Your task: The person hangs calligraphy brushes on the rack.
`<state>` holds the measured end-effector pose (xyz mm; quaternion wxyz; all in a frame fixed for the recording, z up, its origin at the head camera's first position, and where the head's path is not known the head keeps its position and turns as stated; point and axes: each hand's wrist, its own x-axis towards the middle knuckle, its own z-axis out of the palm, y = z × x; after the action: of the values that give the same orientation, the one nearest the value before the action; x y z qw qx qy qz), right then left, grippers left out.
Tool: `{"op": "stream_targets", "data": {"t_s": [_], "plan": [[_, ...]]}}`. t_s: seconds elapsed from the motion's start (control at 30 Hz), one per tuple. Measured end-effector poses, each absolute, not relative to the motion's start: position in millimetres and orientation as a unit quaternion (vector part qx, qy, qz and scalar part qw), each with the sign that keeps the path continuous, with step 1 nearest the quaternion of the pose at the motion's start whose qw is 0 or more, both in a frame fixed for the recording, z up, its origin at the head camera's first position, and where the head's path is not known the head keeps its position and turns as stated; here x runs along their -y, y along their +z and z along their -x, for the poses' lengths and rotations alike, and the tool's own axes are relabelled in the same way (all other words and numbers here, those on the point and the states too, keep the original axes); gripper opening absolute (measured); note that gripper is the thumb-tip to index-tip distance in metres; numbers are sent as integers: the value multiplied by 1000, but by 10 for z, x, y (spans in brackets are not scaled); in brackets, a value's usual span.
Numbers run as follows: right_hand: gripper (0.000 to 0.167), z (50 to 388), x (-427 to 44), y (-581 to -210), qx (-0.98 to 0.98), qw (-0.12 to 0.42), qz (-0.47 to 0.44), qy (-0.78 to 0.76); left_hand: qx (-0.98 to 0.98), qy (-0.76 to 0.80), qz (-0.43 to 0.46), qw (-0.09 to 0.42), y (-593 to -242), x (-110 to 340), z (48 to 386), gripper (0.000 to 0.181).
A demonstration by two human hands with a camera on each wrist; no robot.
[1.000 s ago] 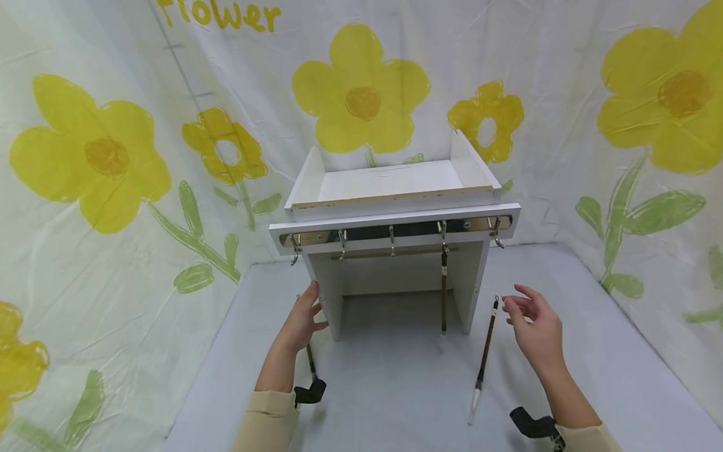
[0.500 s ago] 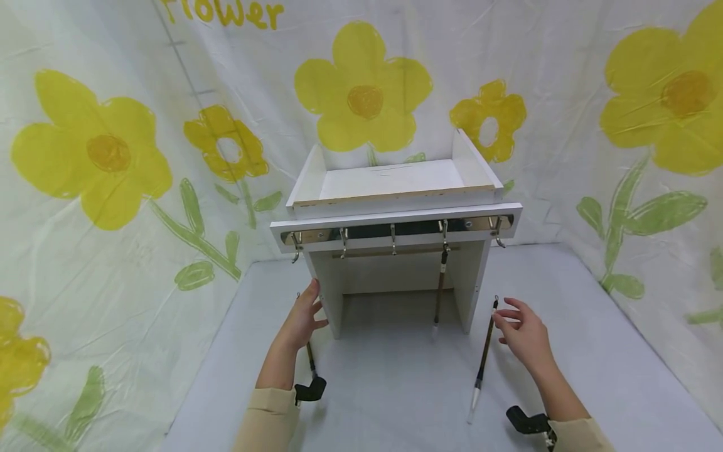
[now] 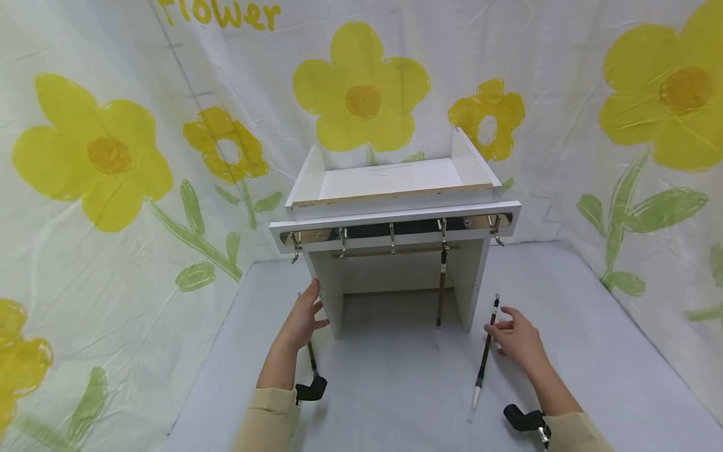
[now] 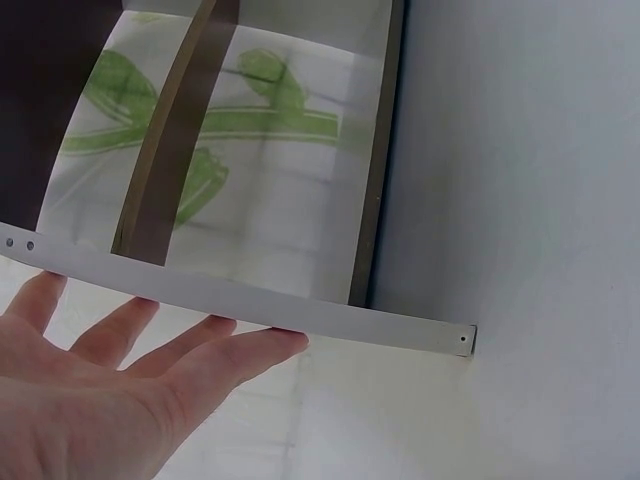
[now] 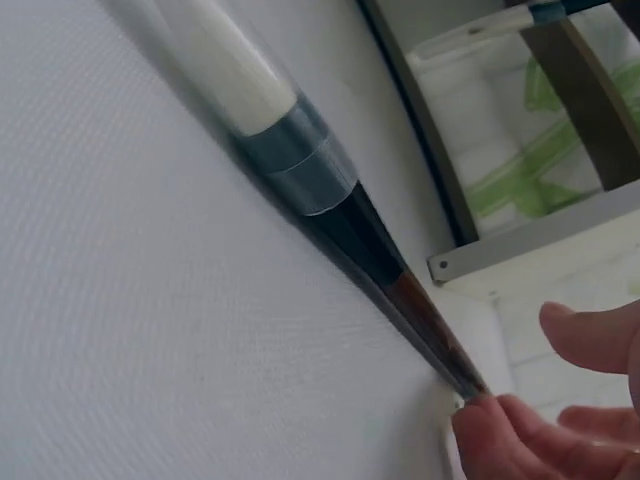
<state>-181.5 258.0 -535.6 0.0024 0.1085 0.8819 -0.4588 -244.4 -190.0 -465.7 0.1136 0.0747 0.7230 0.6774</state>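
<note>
My left hand [image 3: 300, 323] rests with spread fingers against the left side panel [image 3: 326, 295] of a white shelf; in the left wrist view, several fingertips [image 4: 285, 340] touch the panel's edge [image 4: 380, 328]. To the shelf's right a brush [image 3: 484, 361] lies slanted on the table, pale bristles toward me. My right hand [image 3: 519, 342] pinches its upper handle, with the thumb and a finger on either side. The right wrist view shows this brush [image 5: 310, 155] reaching those fingertips. Another brush [image 3: 442, 282] hangs from the shelf's fourth hook [image 3: 442, 229].
Behind my left hand, a further brush [image 3: 312, 358] is partly hidden. The metal rail [image 3: 367, 231] carries several hooks along the shelf's front. A flower-patterned cloth [image 3: 418, 37] stands behind the white table [image 3: 395, 389].
My right hand has moved left and down onto the brush handle, which it did not touch a second ago. The hanging brush has swung slightly. My left hand stays against the panel.
</note>
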Motion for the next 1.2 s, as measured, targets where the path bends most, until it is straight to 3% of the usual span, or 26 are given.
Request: {"op": "stream_targets", "data": {"t_s": [0.6, 0.97, 1.2], "plan": [[100, 1947, -2403, -5402, -925, 22, -96, -368, -719, 681, -76, 117, -4636, 1937, 2434, 66], [78, 1910, -2429, -5366, -923, 33, -92, -372, -716, 683, -80, 118, -4642, 1905, 2429, 65], [46, 1872, -2467, -5310, -912, 47, -102, -395, -717, 682, -79, 117, -4660, 1903, 2441, 66]]}}
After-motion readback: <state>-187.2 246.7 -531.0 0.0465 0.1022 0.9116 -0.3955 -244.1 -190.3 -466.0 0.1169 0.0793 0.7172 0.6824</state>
